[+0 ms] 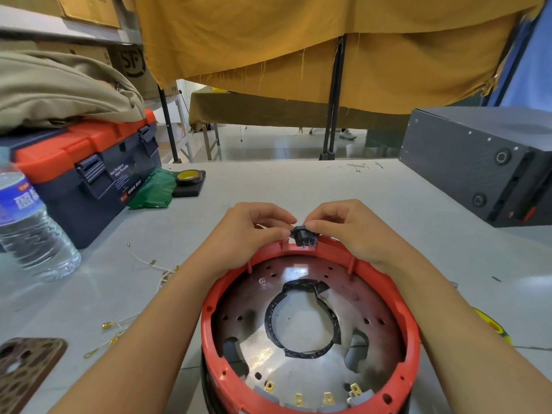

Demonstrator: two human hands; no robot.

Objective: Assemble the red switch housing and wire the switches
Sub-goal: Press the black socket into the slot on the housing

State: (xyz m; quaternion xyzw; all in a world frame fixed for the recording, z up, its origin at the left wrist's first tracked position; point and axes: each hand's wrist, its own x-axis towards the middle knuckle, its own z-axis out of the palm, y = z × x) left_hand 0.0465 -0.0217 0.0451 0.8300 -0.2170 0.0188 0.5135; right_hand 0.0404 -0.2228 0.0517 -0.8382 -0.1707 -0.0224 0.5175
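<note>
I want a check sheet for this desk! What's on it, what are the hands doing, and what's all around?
Surface: grey table, pen marks at its far edge.
Job's things: red housing in front of the person; small black switch at its far rim; brass terminals along the near rim.
Clutter: toolbox, water bottle, tape roll, green bag, patterned phone case.
Grippers: left hand and right hand pinch the switch.
Cables: loose white wires with brass ends, left of housing.
Surroundings: grey box, yellow cloth, cardboard boxes.
</note>
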